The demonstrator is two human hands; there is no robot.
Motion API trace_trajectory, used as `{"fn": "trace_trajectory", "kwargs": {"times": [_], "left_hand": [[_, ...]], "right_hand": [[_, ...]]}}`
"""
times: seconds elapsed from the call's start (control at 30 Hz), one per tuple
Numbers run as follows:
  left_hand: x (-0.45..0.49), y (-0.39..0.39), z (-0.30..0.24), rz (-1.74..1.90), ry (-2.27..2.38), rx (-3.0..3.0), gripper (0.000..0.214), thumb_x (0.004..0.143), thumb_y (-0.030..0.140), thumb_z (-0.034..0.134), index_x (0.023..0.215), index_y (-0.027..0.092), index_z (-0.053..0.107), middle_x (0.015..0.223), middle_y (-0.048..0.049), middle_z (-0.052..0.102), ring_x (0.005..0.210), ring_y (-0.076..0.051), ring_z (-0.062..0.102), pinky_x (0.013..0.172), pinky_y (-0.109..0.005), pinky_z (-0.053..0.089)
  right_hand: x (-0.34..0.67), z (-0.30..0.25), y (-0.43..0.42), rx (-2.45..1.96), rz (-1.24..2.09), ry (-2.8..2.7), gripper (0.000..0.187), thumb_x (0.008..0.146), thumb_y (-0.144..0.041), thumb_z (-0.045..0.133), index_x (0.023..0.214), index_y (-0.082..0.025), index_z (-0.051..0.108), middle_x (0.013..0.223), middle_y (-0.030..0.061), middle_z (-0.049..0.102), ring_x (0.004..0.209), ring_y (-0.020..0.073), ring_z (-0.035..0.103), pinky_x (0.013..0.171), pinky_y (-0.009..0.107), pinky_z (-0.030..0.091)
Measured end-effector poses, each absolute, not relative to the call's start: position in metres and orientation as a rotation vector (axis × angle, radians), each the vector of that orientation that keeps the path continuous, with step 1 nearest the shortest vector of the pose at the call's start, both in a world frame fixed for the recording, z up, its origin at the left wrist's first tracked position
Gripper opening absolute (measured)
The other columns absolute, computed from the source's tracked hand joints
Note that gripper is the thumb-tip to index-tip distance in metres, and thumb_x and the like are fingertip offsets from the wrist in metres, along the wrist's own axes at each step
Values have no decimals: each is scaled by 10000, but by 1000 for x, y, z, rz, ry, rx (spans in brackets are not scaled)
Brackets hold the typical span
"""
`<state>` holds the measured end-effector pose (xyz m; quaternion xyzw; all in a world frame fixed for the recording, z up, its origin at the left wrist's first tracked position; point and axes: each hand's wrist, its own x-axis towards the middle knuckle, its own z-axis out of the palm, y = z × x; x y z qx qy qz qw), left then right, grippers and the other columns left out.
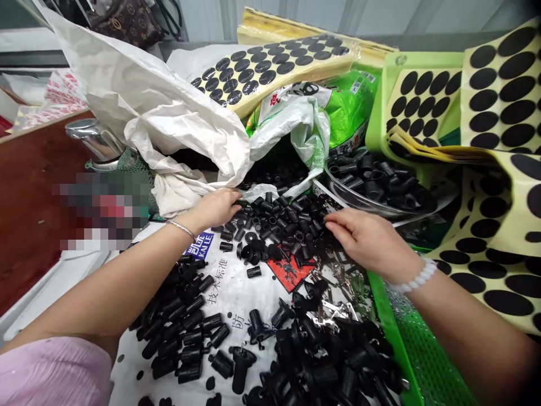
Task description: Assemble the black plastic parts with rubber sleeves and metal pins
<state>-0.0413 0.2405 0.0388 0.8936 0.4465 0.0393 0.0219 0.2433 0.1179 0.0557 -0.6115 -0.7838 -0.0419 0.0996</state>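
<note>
My left hand [216, 207] reaches into a heap of small black plastic tubes [281, 223] at the mouth of a white sack [169, 118]; its fingers curl into the pile, pinched on something I cannot make out. My right hand [367, 239] rests palm down at the right edge of the same heap, fingers bent together with their tips among the tubes. A silver bangle is on my left wrist and a white bead bracelet on my right. Closer to me lie a row of black tubes [186, 327] and a pile of larger black fittings [321, 349].
A clear bowl [380, 206] of black tubes stands at the right. Yellow sheets of black round pads [502, 96] lean at the back and right. A green basket [422, 349] sits under my right forearm. A metal cup [95, 141] stands at the left.
</note>
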Motion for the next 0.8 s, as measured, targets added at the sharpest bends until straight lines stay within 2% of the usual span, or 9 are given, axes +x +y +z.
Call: {"fn": "trace_trajectory", "kwargs": {"times": [0.13,0.27,0.37,0.53,0.63,0.7,0.8], "left_hand": [[-47,250,43,150,1420,2739,308,834,257,454,1088,154,594,1126,-99,600,1038,-240,552,919,-329,404],[-41,236,45,168,1374,2705,315,840,311,453,1067,162,614,1013,-82,659,917,-223,610,836,-307,455],[-35,215,49,168,1291,2679,306,835,324,471,1052,170,624,979,-67,673,874,-210,624,789,-286,474],[-36,172,58,184,1162,2599,275,832,299,497,1041,174,625,940,-46,679,823,-180,629,744,-261,483],[-38,147,55,286,1072,2232,287,834,328,505,1045,168,618,892,-48,678,770,-169,627,709,-270,493],[-36,134,49,418,1025,1879,360,812,340,544,1109,138,571,943,-82,660,816,-183,620,718,-293,499],[-27,121,43,596,949,1444,507,799,321,579,1247,129,439,1070,-127,600,901,-194,593,721,-312,520]], "right_hand": [[230,43,98,-1668,62,-2481,218,853,-227,432,851,-199,648,782,17,661,688,148,611,636,270,458],[194,34,93,-1505,166,-2581,180,840,-188,461,867,-203,639,763,15,640,703,136,601,632,248,457],[170,25,98,-1471,202,-2571,143,830,-213,505,933,-194,603,870,35,619,716,138,587,619,260,465],[159,10,107,-1443,355,-2504,217,879,-318,463,1024,-185,554,1036,46,578,852,136,575,738,323,491],[165,10,113,-1415,484,-2421,148,848,-224,509,951,-172,601,918,36,611,789,129,587,718,288,492],[167,18,115,-1393,554,-2334,152,807,-162,541,931,-173,630,872,34,609,773,122,589,717,253,486],[160,38,110,-1352,622,-2217,182,793,-169,549,943,-193,650,870,32,591,767,108,580,693,226,480]]}}
